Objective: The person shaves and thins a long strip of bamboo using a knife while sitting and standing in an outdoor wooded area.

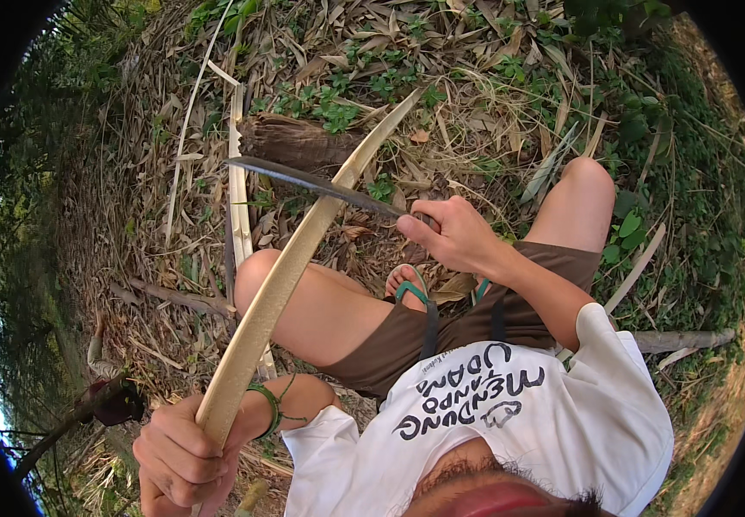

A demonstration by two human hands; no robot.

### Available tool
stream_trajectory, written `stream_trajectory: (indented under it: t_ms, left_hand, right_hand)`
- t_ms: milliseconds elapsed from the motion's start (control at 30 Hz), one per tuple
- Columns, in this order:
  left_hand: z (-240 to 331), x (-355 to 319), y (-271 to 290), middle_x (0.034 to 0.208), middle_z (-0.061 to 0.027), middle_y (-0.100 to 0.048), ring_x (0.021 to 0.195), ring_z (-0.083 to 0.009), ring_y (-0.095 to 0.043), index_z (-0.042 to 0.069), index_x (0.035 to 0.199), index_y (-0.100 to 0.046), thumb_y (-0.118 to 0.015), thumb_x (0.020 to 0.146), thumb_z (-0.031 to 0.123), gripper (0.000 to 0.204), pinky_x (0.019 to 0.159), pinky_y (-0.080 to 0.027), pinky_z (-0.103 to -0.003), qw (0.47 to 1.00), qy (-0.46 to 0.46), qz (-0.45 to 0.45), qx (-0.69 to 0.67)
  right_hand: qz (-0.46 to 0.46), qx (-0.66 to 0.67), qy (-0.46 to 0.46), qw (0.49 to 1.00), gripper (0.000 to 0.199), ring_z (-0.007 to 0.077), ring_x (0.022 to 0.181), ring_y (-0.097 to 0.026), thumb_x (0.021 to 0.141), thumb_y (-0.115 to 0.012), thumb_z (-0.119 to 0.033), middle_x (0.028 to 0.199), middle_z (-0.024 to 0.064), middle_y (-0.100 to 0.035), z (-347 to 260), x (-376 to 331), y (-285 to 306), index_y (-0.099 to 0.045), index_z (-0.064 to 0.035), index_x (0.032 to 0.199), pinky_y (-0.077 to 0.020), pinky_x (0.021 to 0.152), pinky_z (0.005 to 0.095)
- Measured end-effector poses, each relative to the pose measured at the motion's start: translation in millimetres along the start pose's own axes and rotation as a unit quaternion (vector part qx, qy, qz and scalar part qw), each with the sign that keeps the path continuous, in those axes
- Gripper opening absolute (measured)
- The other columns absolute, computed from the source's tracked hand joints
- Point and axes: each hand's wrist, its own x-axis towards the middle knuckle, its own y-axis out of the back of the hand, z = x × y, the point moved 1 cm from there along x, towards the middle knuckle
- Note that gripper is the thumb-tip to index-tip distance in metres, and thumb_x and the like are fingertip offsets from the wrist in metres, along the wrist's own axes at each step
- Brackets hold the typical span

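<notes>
My left hand (181, 457), low on the left, is closed around the near end of a long pale bamboo strip (273, 297). The strip rises at a slant away from me and narrows to a point at its far end. My right hand (454, 233) grips the handle of a machete (291, 178), its dark blade pointing left. Blade and strip cross in the strip's upper half; whether the edge bites into it I cannot tell. My bent knees lie on both sides, and the strip passes over the left leg.
A short brown log (295, 140) lies on the leaf-strewn ground ahead. Left of it are a split bamboo piece (237, 194) and a thin pale strip (181, 146). A grey branch (682, 340) is at my right; a dark bundle (118, 401) sits at far left.
</notes>
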Motion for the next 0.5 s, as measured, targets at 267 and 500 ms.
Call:
stream_trajectory:
  t_ms: [267, 500]
  left_hand:
    - [-14, 2, -7, 0.043, 0.0090, -0.029, 0.037, 0.0030, -0.022, 0.013, 0.057, -0.037, -0.051, 0.080, -0.008, 0.035, 0.040, -0.007, -0.021, 0.995, 0.009, -0.076, -0.068]
    - [-16, -6, -18, 0.047, 0.0118, -0.024, 0.039, 0.0041, -0.021, 0.016, 0.056, -0.034, -0.043, 0.072, -0.014, 0.035, 0.042, -0.004, -0.021, 0.998, 0.006, -0.051, -0.047]
  right_hand:
    - [0.046, -0.004, -0.076, 0.996, 0.066, 0.0243, 0.049, -0.058, 0.093, -0.052, -0.061, 0.050, 0.0104, -0.053, 34, 17, 14, -0.063, -0.0008, 0.069, -0.0447, 0.052, 0.0392]
    - [-0.028, 0.030, 0.007, 0.999, 0.067, 0.0203, 0.047, -0.053, 0.095, -0.050, -0.059, 0.049, 0.0105, -0.050, -15, -13, 6, -0.064, 0.0030, 0.075, -0.0415, 0.051, 0.0384]
